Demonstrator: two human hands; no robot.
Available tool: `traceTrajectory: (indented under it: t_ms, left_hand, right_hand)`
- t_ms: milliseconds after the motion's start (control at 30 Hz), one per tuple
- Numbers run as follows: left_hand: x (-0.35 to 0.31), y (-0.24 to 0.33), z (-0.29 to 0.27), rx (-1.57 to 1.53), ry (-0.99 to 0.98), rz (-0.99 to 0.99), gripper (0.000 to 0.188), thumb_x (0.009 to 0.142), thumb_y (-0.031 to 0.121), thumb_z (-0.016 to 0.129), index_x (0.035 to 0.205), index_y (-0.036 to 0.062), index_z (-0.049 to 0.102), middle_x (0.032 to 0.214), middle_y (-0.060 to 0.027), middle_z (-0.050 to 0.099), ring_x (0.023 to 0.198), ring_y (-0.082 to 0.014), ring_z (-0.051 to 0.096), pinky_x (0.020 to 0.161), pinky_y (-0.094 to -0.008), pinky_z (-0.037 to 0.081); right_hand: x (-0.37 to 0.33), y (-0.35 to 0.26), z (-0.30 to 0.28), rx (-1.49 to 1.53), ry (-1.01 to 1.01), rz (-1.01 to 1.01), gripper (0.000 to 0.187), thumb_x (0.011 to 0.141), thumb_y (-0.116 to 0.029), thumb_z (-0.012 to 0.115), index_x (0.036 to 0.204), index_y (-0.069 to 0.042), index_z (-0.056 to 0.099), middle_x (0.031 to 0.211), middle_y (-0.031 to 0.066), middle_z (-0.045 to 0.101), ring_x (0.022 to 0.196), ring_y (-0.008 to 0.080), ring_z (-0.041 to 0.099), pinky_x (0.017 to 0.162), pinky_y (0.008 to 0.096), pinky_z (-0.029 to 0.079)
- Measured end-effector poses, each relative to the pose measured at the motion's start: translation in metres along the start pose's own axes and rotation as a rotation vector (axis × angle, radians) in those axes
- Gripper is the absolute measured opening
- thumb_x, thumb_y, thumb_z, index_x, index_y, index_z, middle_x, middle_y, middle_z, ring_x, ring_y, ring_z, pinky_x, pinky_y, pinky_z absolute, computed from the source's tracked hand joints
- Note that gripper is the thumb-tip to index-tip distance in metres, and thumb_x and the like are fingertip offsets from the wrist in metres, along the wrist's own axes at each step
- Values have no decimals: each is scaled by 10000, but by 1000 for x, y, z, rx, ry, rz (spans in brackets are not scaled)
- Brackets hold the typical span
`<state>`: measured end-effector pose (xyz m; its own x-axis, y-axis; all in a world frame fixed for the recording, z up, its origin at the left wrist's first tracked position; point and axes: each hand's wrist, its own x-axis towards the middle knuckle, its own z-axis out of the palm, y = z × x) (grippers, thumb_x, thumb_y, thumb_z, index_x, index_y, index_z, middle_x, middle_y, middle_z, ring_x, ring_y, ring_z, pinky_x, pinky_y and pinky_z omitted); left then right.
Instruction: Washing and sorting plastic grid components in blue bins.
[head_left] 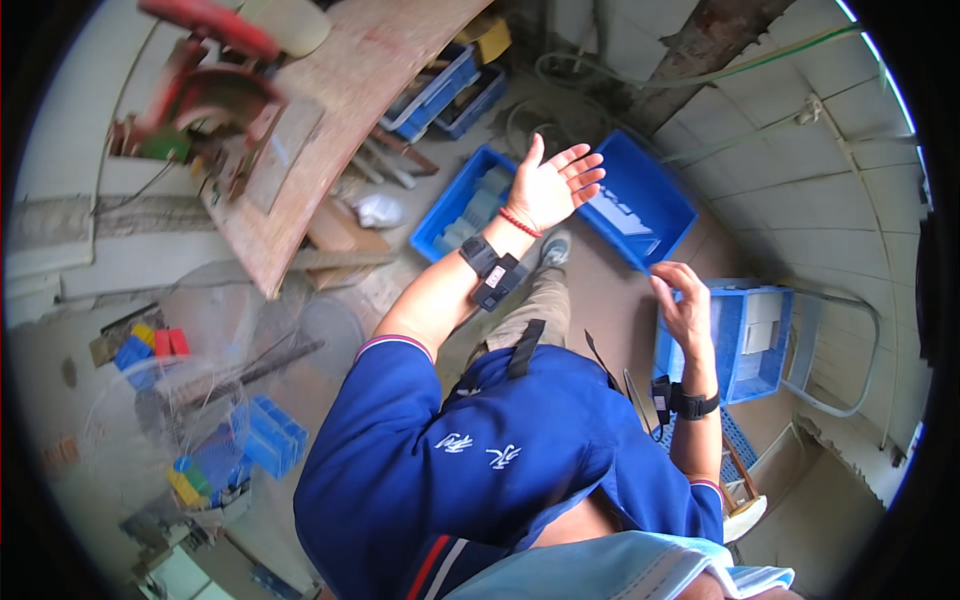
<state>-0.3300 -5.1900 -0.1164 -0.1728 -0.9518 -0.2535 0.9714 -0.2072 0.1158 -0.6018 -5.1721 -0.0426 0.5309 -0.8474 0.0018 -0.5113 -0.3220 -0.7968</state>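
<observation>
My left hand (548,192) is held out palm up, its fingers stretched and nothing on the palm. A red bead bracelet (520,222) and a dark strapped device (497,279) are on that arm. Behind the hand stands a blue crate (424,238) with pale, cloudy pieces in it. My right hand (686,308) is raised with loosely bent fingers, thumb apart, and shows nothing in its grasp. Another strapped device (690,401) is on that wrist. Beyond the right hand a deep blue bin (675,205) sits on the floor, with a white patch inside.
At upper left a wooden workbench (370,60) carries a red machine (205,95). Blue trays (440,90) stand by its far side. Light blue crates (735,345) and a curved metal frame (850,400) are at right. A wire-caged fan (165,430) and coloured bins (272,435) occupy the left.
</observation>
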Motion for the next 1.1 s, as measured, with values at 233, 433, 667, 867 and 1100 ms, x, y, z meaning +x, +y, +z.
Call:
traceTrajectory:
  t_ms: [233,433,667,867,1100]
  left_hand:
    - [123,-2,91,152,-172,-24,699,865,628,350,1176,20,499,1122,-167,578,976,-290,577,828,-402,467]
    - [166,3,147,102,-132,15,697,853,649,358,1133,28,508,1084,-125,574,972,-262,552,858,-402,439]
    - [195,-4,152,57,72,24,568,828,610,469,963,66,557,917,-81,590,794,-231,564,746,-370,450]
    - [205,-8,142,127,245,26,503,845,568,480,897,74,564,837,-58,589,706,-207,558,672,-356,458]
    - [185,-26,143,485,101,309,301,946,342,402,941,77,545,902,-55,575,821,-134,552,755,-274,442]
  right_hand:
    - [121,-29,-2,574,62,110,178,877,-60,526,1034,0,586,958,66,596,865,137,565,791,257,449]
    - [199,-66,-15,270,307,-409,248,833,-121,560,1058,-17,545,932,101,565,837,208,556,769,298,438]
    - [231,-81,-10,-69,311,-613,307,755,-264,648,982,-71,575,941,60,577,832,227,534,717,357,387]
    - [235,-75,-16,-283,304,-684,316,708,-197,665,987,-87,566,944,36,576,831,192,529,741,341,392]
    - [268,-42,-83,-59,659,-586,232,748,-21,605,974,-71,585,919,44,592,803,197,567,746,338,442]
